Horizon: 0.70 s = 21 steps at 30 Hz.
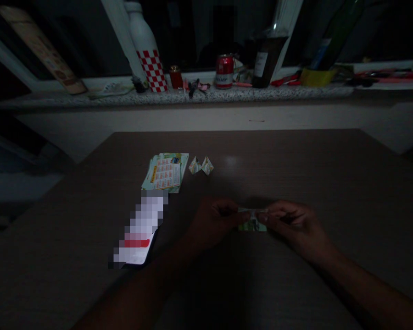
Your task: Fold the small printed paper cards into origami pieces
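Between my two hands, low over the table, is a small green and white printed piece of paper (253,224). My left hand (218,217) pinches its left side with thumb and fingers. At its right side my right hand (294,220) grips it the same way, the two thumbs near each other on top. Whether the paper is folded is hard to make out in the dim light. Farther back lie two small folded paper triangles (201,166), side by side. To their left is a stack of printed paper cards (165,173).
A lit phone (137,254) with a blurred screen lies left of my left forearm. Behind the table (313,160), a stone windowsill (199,95) carries a checkered bottle (151,68), a red can (224,72), a dark bottle (264,64) and a yellow holder (317,77).
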### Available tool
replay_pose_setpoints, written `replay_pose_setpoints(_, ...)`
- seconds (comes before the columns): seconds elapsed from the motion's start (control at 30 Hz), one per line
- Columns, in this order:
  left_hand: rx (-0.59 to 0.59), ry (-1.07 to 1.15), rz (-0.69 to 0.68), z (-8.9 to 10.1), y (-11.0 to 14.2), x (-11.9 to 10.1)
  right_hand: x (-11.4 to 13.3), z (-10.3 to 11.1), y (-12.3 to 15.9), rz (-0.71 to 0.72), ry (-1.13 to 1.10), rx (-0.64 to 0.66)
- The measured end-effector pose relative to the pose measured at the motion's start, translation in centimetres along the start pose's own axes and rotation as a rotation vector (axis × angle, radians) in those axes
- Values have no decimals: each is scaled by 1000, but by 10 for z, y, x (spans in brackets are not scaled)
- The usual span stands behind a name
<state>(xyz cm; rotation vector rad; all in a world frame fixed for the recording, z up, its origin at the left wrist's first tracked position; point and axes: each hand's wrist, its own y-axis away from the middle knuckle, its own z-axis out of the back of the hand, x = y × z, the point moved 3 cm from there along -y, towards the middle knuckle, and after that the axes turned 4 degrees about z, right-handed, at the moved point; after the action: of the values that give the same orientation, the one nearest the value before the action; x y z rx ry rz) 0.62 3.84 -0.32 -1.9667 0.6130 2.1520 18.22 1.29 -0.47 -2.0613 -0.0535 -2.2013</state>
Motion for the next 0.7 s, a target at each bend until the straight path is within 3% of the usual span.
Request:
replay_pose_setpoints(0.07,46,16,-2,-1,-1,1,1,0,0,7,10,-3)
replay_pose_setpoints(0.23,12,-36,-25,0,2,-1,2,0,0,-7,24,19)
replay_pose_setpoints(0.37,57,-6,-43,-3,4,-1,1,1,2,41,83,-16)
replay_pose_setpoints(0.5,6,-83,-87,-1,4,0,0,0,0,51,115,-30)
replay_pose_setpoints(0.63,-42,-287,-271,2,7,-10,5,2,-2,184,249,-58)
replay_pose_setpoints(0.7,-132,-403,-384,4,10,-17,7,5,-1,219,317,-106)
